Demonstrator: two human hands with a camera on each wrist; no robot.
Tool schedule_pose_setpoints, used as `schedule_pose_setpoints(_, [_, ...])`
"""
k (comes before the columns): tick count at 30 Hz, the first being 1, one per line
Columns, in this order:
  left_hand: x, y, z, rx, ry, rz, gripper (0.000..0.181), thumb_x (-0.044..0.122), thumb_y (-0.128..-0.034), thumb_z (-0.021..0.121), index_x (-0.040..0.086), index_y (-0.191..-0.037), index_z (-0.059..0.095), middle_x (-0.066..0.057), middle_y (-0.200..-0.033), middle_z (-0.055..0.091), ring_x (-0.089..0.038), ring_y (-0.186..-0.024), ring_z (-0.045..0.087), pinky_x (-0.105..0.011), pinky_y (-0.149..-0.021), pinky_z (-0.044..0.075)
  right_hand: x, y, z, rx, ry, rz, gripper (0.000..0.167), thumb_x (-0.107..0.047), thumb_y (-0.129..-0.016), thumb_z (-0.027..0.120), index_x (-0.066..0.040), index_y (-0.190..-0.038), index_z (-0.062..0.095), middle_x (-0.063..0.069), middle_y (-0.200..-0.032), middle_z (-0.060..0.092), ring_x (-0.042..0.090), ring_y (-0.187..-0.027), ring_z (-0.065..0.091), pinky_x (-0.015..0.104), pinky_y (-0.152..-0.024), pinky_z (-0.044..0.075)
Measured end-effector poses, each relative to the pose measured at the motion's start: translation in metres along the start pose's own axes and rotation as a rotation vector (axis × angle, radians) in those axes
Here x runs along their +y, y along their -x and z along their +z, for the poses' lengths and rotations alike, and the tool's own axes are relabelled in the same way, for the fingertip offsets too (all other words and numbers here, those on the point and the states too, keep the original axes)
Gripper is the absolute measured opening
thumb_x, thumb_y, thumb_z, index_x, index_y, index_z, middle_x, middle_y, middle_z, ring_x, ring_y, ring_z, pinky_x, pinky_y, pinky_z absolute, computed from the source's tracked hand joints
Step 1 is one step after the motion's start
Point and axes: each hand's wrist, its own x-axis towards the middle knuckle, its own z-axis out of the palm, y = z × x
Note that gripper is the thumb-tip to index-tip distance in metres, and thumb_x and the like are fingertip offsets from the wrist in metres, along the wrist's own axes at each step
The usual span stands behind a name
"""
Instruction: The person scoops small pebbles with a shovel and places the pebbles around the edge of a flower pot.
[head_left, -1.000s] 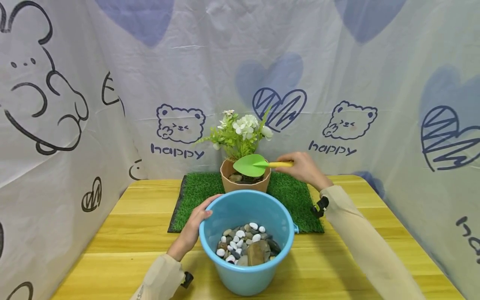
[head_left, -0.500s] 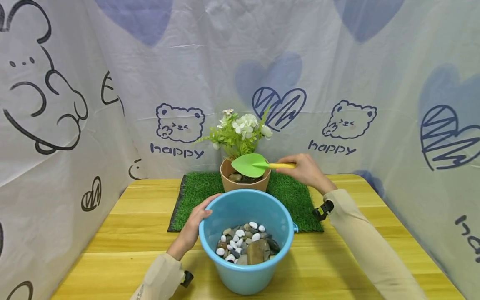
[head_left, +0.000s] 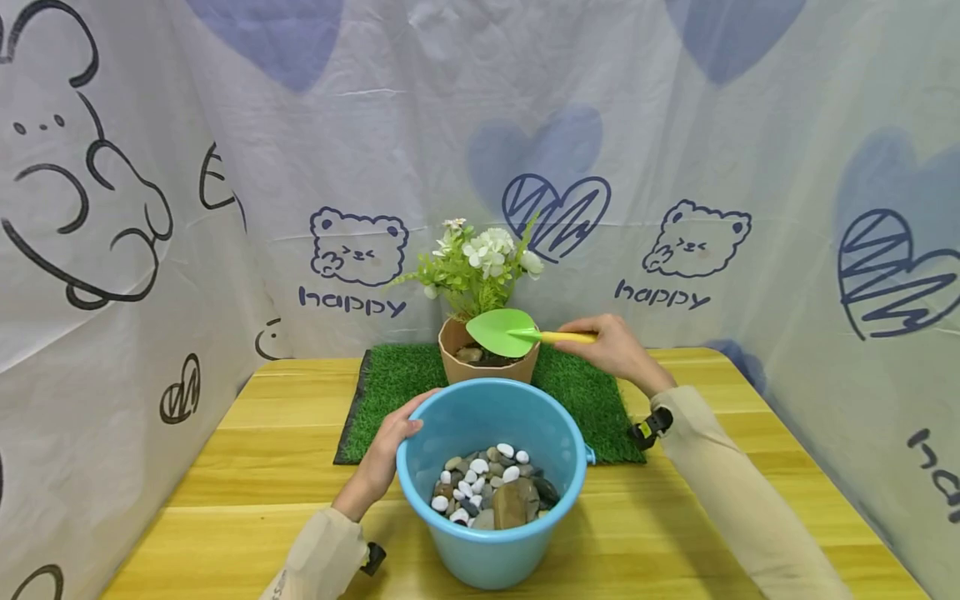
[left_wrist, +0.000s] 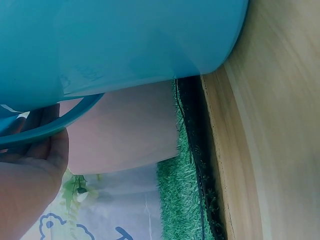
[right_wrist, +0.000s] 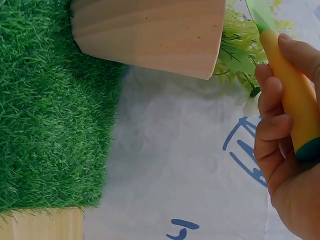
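In the head view my right hand (head_left: 611, 346) holds a garden trowel by its yellow handle (right_wrist: 290, 90). The trowel's green blade (head_left: 504, 332) is above the near part of a tan flower pot (head_left: 487, 372), with no stones visible on it. That pot bears a plant with white flowers (head_left: 487, 252), and a few stones (head_left: 469, 354) lie on its dark soil. My left hand (head_left: 382, 454) grips the left rim of a light blue bucket (head_left: 495, 558); in the left wrist view its fingers sit by the bucket's handle (left_wrist: 75, 112). White, grey and brown stones (head_left: 480, 492) cover the bucket's bottom.
The pot stands on a green artificial grass mat (head_left: 592, 400) near the back of a wooden table (head_left: 285, 467). The bucket stands on the table in front, overlapping the mat in view. A printed cloth (head_left: 450, 100) hangs behind and along the sides.
My right hand has shifted slightly to the right and down, and the trowel has tilted so its handle end sits lower. My left hand and the bucket stay put.
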Motion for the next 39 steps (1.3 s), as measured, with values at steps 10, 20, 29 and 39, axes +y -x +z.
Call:
schedule_pose_setpoints(10, [-0.001,0.0,0.0,-0.001,-0.013,0.011,0.06,0.028,-0.0964,0.032,0.006,-0.152,0.034,-0.02,-0.151,0.042,-0.044,-0.129,0.05,-0.039,-0.095,0.051,0.001,0.015,-0.005,-0.079,-0.206,0.024,0.03,-0.036,-0.086,0.074,-0.015,-0.108,0.076,0.005,-0.077,0.067,0.011,-0.052,0.043,0.024,-0.046,0.041])
schedule_pose_setpoints(20, [0.0,0.0,0.0,0.0,-0.009,0.011,0.059,0.028,-0.0961,0.032,0.008,-0.152,0.034,-0.019,-0.151,0.042,-0.044,-0.13,0.049,-0.043,-0.097,0.05,-0.011,0.025,-0.008,-0.231,-0.339,0.0,0.027,-0.026,-0.087,0.074,-0.011,-0.109,0.076,0.006,-0.073,0.065,0.011,-0.051,0.042,0.023,-0.047,0.039])
schedule_pose_setpoints(29, [0.0,0.0,0.001,0.009,-0.004,0.009,0.058,0.028,-0.096,0.033,0.011,-0.151,0.037,-0.018,-0.149,0.044,-0.034,-0.128,0.052,-0.041,-0.098,0.049,-0.03,0.028,-0.003,-0.404,-0.186,-0.106,0.021,-0.03,-0.084,0.077,-0.02,-0.103,0.078,0.001,-0.088,0.075,0.011,-0.06,0.051,0.021,-0.055,0.043])
schedule_pose_setpoints(39, [-0.001,0.0,0.001,0.014,0.004,0.009,0.059,0.027,-0.0955,0.034,0.008,-0.151,0.037,-0.02,-0.148,0.045,-0.037,-0.129,0.05,-0.034,-0.096,0.049,-0.049,0.027,0.003,-0.396,-0.011,-0.165,0.021,-0.037,-0.082,0.077,-0.023,-0.098,0.079,-0.008,-0.084,0.073,0.011,-0.061,0.058,0.024,-0.056,0.049])
